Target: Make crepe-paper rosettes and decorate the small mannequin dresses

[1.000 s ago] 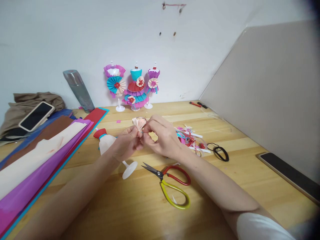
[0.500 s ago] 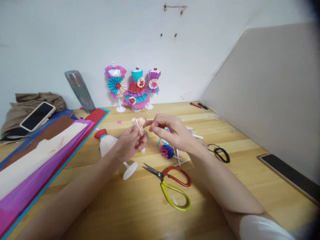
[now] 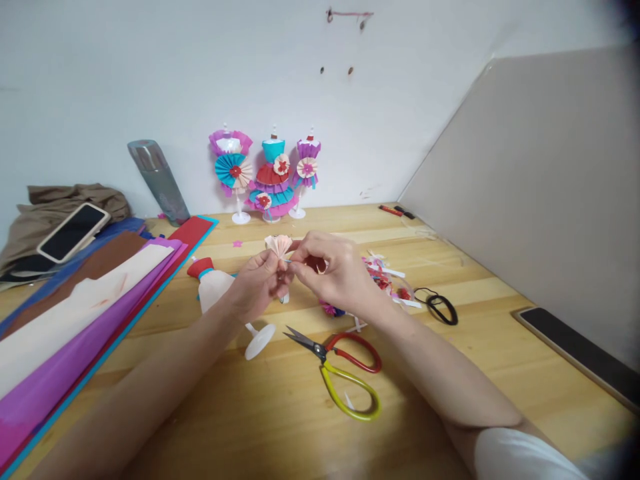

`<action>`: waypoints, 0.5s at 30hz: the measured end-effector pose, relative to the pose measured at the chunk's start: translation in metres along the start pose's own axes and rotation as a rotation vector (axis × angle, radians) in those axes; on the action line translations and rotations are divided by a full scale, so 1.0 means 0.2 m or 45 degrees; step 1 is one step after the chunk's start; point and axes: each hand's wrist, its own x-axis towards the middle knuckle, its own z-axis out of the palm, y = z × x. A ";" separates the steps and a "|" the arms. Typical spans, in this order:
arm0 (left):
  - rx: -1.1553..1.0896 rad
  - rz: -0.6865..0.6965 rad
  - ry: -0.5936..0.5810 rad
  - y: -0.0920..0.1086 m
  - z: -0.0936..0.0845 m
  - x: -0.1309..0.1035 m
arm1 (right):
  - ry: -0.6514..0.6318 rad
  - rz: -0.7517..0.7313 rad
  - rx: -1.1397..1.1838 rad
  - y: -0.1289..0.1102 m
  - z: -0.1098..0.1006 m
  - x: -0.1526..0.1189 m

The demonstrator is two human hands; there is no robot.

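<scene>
A small pleated fan of pale peach paper is pinched at its base by my left hand, fan side up. My right hand is closed just beside it, thumb and forefinger together on a thin blue strip at the fan's base. Under my left forearm lies a small white dress form with a red and blue top, its round base toward me. Scissors with one red and one yellow handle lie partly open in front of my hands.
Three dress forms in coloured paper stand by the wall. Paper sheets, a phone and a leaning bottle are at left. Right of my hand lie paper scraps, a black band and another phone.
My right hand has moved in slightly left and down, its fingertips now closed on the thin strip at the fan's base. The fan has turned a little more upright in my left hand.
</scene>
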 end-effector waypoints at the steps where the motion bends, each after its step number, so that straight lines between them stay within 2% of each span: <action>1: 0.010 -0.008 -0.012 0.00 0.00 0.00 | -0.016 0.020 0.033 0.00 -0.01 0.00; 5: 0.089 -0.048 -0.078 -0.02 0.00 0.00 | -0.191 0.153 0.249 0.04 -0.05 0.02; 8: 0.250 -0.008 -0.167 -0.03 -0.03 0.00 | -0.336 0.213 0.465 0.07 -0.08 0.03; 11: 0.640 0.116 -0.324 0.00 -0.07 0.01 | -0.421 0.197 0.503 0.07 -0.12 0.04; 15: 1.186 0.322 -0.486 0.07 -0.08 0.02 | -0.542 0.111 0.265 0.06 -0.16 0.05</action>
